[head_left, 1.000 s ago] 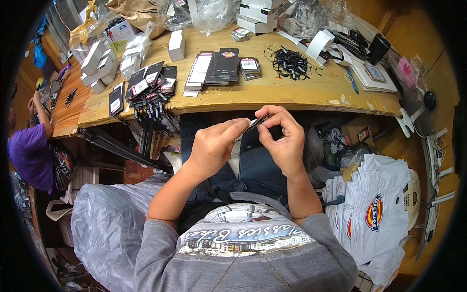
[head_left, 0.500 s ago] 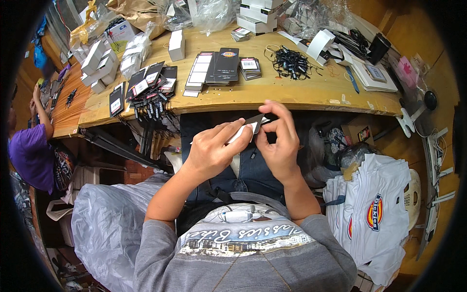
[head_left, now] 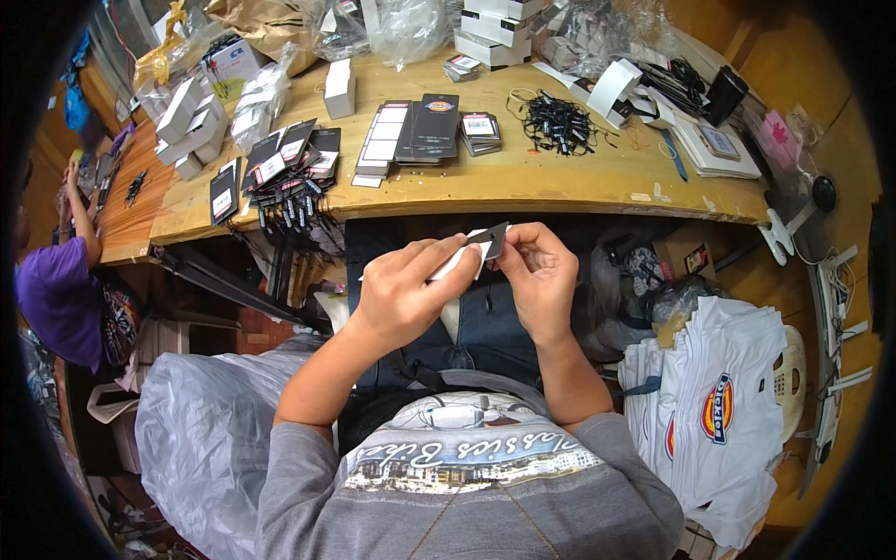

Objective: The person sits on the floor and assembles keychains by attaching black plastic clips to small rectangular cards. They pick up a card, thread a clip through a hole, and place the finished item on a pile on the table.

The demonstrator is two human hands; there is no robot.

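My left hand (head_left: 408,282) is closed round a small set of hang tags (head_left: 495,240), one black and at least one white, held above my lap. The black tag's end, with a hole in it, sticks out to the right. Against that end my right hand (head_left: 539,278) pinches with thumb and index finger; what lies between the fingertips is too small to make out. A small black piece (head_left: 488,301), like a tag string's seal, dangles below the tags between my hands.
On the table (head_left: 560,189) lie strung tags (head_left: 289,177), black tags (head_left: 432,126), a small tag stack (head_left: 480,133) and a pile of black tag strings (head_left: 560,123). White folded shirts (head_left: 709,401) are at my right, a plastic bag (head_left: 205,439) at my left. Another person (head_left: 65,299) sits far left.
My right hand has come down slightly, its raised, spread fingers drawing together into a pinch at the tags' end. The black tag's end is now more plainly visible. My left hand keeps its grip.
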